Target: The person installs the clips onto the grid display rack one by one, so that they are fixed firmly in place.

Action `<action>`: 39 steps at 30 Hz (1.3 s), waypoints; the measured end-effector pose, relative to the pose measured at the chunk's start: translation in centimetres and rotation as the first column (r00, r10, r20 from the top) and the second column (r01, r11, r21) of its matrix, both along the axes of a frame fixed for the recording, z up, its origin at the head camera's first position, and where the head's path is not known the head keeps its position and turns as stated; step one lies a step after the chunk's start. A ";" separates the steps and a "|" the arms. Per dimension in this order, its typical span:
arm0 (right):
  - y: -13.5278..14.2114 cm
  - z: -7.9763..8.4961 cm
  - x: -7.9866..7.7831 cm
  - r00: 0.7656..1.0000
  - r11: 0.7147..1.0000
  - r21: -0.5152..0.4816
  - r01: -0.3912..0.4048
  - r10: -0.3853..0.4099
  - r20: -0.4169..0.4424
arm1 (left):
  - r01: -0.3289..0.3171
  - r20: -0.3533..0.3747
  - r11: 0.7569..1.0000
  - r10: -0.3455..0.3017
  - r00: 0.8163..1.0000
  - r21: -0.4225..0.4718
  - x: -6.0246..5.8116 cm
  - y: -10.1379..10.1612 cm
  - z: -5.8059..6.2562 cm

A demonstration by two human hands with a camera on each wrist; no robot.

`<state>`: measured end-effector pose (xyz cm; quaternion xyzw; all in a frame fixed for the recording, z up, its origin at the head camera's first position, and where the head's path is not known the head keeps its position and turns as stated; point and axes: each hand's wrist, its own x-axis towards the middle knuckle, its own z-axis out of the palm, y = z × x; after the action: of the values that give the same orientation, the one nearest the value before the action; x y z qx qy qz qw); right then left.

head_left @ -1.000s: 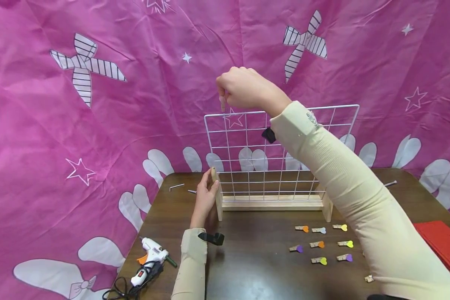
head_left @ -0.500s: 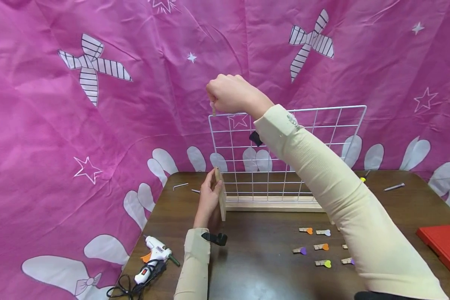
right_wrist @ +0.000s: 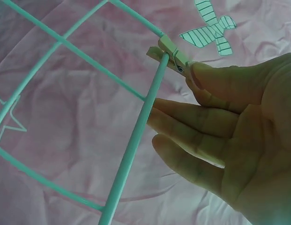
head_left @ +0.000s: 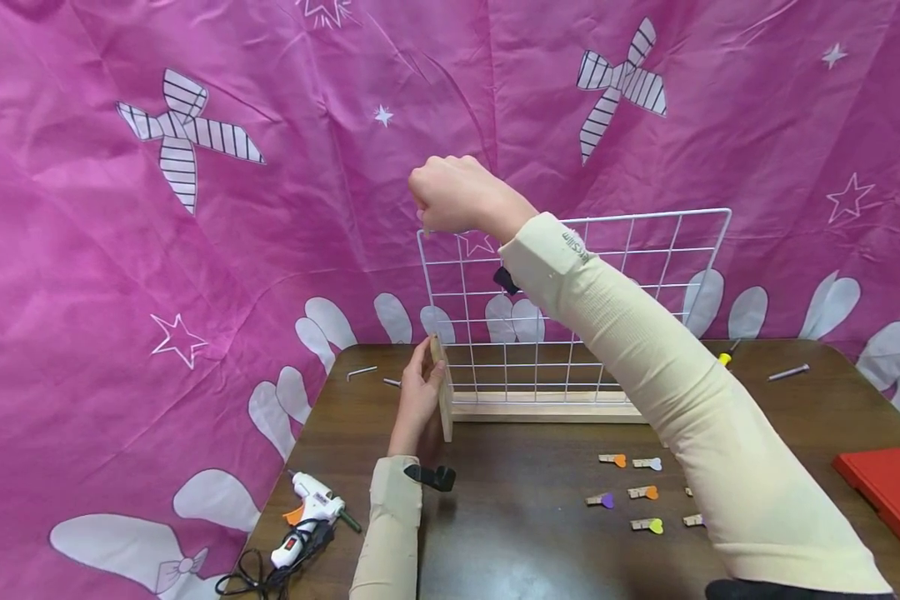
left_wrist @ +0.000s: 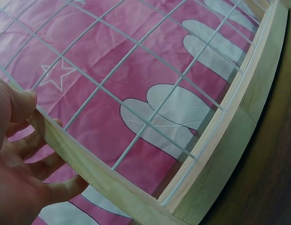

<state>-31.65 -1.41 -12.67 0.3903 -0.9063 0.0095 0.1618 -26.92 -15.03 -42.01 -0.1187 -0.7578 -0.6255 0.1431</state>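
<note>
A white wire grid stands upright in a pale wooden base. My left hand grips the wooden side post at the grid's left end. The left wrist view shows its thumb and fingers on either side of the post. Up at the grid's top left corner, my right hand pinches a small wooden clothespin between thumb and forefinger. In the right wrist view the clothespin's jaws straddle the wire right by the corner; the other fingers extend below it.
Several heart-topped clothespins lie on the brown table. A glue gun with its black cord lies at left, a red case at right. Bolts and a hex key lie farther back. Pink patterned cloth hangs behind.
My right hand has moved left and down, bringing the clothespin from above the top bar onto the corner wire. The left hand keeps its grip on the post. The head view shifted slightly.
</note>
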 end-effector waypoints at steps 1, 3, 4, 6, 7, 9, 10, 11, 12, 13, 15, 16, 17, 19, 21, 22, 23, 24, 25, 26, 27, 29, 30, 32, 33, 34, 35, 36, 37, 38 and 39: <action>0.0 0.0 0.0 1.000 1.000 0.000 0.001 -0.001 0.003 | -0.001 0.001 1.000 0.001 1.000 0.001 0.0 0.0 0.0; 0.0 0.0 0.2 1.000 1.000 -0.003 0.005 -0.005 0.014 | -0.003 -0.002 1.000 0.003 1.000 0.005 0.0 0.1 -0.1; 0.1 0.0 0.3 1.000 1.000 -0.004 0.009 -0.008 0.026 | -0.006 -0.004 1.000 0.006 1.000 0.008 0.0 0.1 -0.1; 0.3 0.1 0.7 0.999 1.000 -0.009 0.017 -0.017 0.046 | -0.009 -0.011 1.000 0.009 1.000 0.013 0.0 0.1 -0.1; 0.4 0.2 0.8 0.998 1.000 -0.015 0.023 -0.023 0.055 | -0.009 -0.014 1.000 0.009 1.000 0.017 0.0 0.1 -0.1; 0.9 0.2 1.3 0.998 0.999 -0.031 0.037 -0.035 0.061 | -0.009 -0.018 1.000 0.009 1.000 0.020 0.0 0.2 0.0; 1.3 0.2 1.5 0.997 0.998 -0.040 0.043 -0.041 0.062 | -0.010 -0.019 1.000 0.010 1.000 0.018 0.1 0.2 0.0; 1.7 0.1 1.8 0.997 0.997 -0.053 0.048 -0.045 0.059 | -0.009 -0.020 1.000 0.009 1.000 0.017 0.1 0.2 0.0; 2.2 0.0 2.1 0.997 0.996 -0.073 0.051 -0.047 0.056 | -0.006 -0.020 1.000 0.007 1.000 0.019 0.1 0.2 0.0; 2.7 -0.1 2.3 0.998 0.994 -0.093 0.048 -0.044 0.047 | -0.007 -0.021 1.000 0.007 1.000 0.018 0.1 0.2 0.0; 3.8 -0.6 2.9 0.999 0.991 -0.131 0.037 -0.034 0.030 | -0.006 -0.025 1.000 0.007 1.000 0.018 0.2 0.1 -0.1; 4.4 -0.8 3.2 0.999 0.989 -0.147 0.029 -0.026 0.022 | -0.007 -0.025 1.000 0.007 1.000 0.017 0.1 0.1 -0.1; 5.0 -1.1 3.5 1.000 0.986 -0.163 0.019 -0.017 0.011 | -0.005 -0.028 1.000 0.006 1.000 0.019 0.1 0.0 -0.2; 6.3 -1.8 4.0 1.000 0.982 -0.188 0.001 -0.002 -0.007 | -0.009 -0.025 1.000 0.009 1.000 0.015 0.1 -0.1 -0.2; 7.6 -2.5 4.6 1.000 0.979 -0.202 -0.005 0.003 -0.012 | -0.007 -0.028 1.000 0.007 1.000 0.014 0.0 -0.1 -0.3; 8.3 -2.8 4.8 1.000 0.977 -0.212 -0.009 0.007 -0.012 | -0.002 -0.033 1.000 0.003 0.999 0.016 -0.1 0.0 -0.3; 8.9 -3.3 4.9 1.000 0.975 -0.222 -0.013 0.010 -0.012 | 0.003 -0.039 1.000 -0.002 0.999 0.016 -0.1 0.0 -0.3; 9.6 -3.7 5.1 1.000 0.972 -0.233 -0.016 0.014 -0.009 | 0.005 -0.042 1.000 -0.005 0.999 0.014 -0.1 0.1 -0.3; 10.2 -4.1 5.3 1.000 0.970 -0.244 -0.021 0.020 -0.008 | 0.009 -0.048 1.000 -0.008 0.999 0.014 -0.2 0.1 -0.3; 10.8 -4.6 5.4 1.000 0.966 -0.257 -0.028 0.027 -0.006 | 0.013 -0.055 1.000 -0.012 0.998 0.014 -0.2 0.1 -0.3; 11.4 -5.1 5.5 0.999 0.963 -0.268 -0.034 0.034 -0.004 | 0.014 -0.056 1.000 -0.013 0.998 0.012 -0.2 0.1 -0.2; 12.4 -6.2 5.7 0.999 0.957 -0.286 -0.047 0.048 -0.006 | 0.012 -0.055 1.000 -0.012 0.998 0.005 -0.2 0.1 -0.2; 12.9 -6.8 5.8 0.999 0.955 -0.291 -0.052 0.053 -0.005 | 0.012 -0.052 1.000 -0.011 0.999 0.005 -0.2 0.1 -0.2; 13.7 -8.0 6.0 0.998 0.953 -0.298 -0.057 0.059 -0.004 | 0.008 -0.050 1.000 -0.008 0.999 0.004 -0.2 0.1 -0.3; 14.1 -8.6 6.1 0.998 0.953 -0.297 -0.059 0.060 -0.005 | 0.005 -0.048 1.000 -0.005 0.999 0.003 -0.2 0.1 -0.3; 14.5 -9.3 6.2 0.998 0.953 -0.298 -0.058 0.059 -0.004 | 0.003 -0.050 1.000 -0.003 0.999 0.004 -0.2 0.1 -0.3; 14.9 -9.9 6.3 0.998 0.954 -0.296 -0.054 0.056 -0.001 | 0.003 -0.053 1.000 -0.003 0.999 0.006 -0.2 0.1 -0.3; 15.2 -10.6 6.4 0.999 0.954 -0.295 -0.051 0.054 0.002 | 0.003 -0.054 1.000 -0.002 0.999 0.008 -0.2 0.1 -0.3; 15.5 -11.2 6.4 0.998 0.954 -0.295 -0.050 0.054 0.007 | 0.002 -0.057 1.000 -0.001 0.998 0.007 -0.2 0.1 -0.3; 15.9 -11.9 6.5 0.998 0.954 -0.295 -0.050 0.056 0.011 | 0.002 -0.057 1.000 -0.001 0.998 0.008 -0.2 0.1 -0.3; 16.2 -12.5 6.6 0.998 0.955 -0.293 -0.047 0.055 0.020 | 0.004 -0.057 1.000 -0.003 0.998 0.007 -0.2 0.1 -0.3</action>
<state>-25.09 14.82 -25.17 0.3853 -0.8867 0.1531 0.2048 -27.15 -14.96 -42.28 -0.1373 -0.7508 -0.6249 0.1640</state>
